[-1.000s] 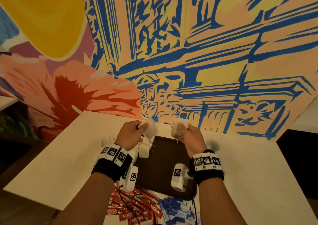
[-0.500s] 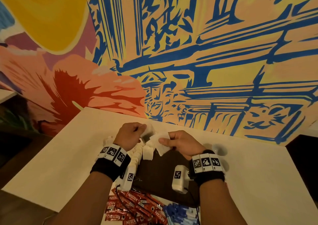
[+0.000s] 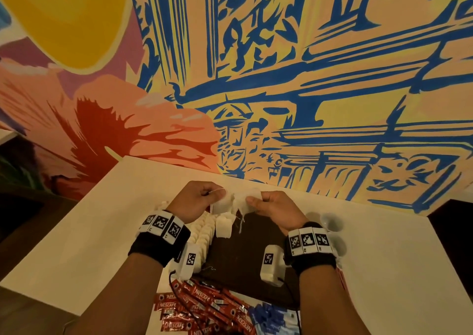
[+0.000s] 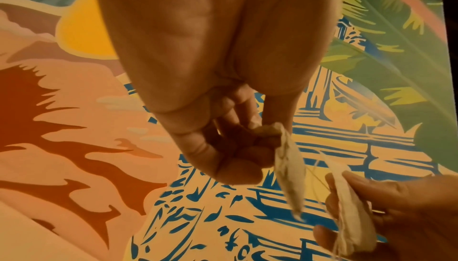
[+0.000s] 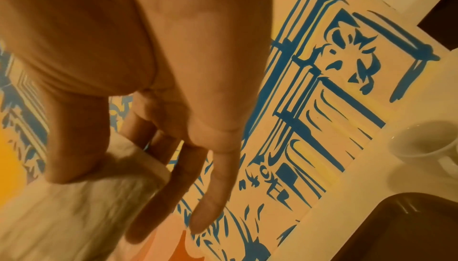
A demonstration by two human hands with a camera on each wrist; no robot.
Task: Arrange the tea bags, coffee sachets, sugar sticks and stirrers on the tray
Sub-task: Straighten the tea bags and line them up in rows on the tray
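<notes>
Head view: left hand (image 3: 195, 201) pinching one tea bag (image 3: 222, 204), right hand (image 3: 275, 208) pinching another tea bag (image 3: 249, 198), both raised over tray's (image 3: 245, 255) far edge.

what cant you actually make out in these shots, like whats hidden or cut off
- Stirrers: none identifiable in any view.
- Coffee sachets and blue packets: cut off by the head view's bottom edge, so no count.
- Tray: near edge hidden by both wrists in the head view.
- Tea bag in the right hand: blurred in the right wrist view.
- Strings between the two held tea bags: too thin to tell if tangled.
- Left hand: palm blocks its grip in the left wrist view.
</notes>
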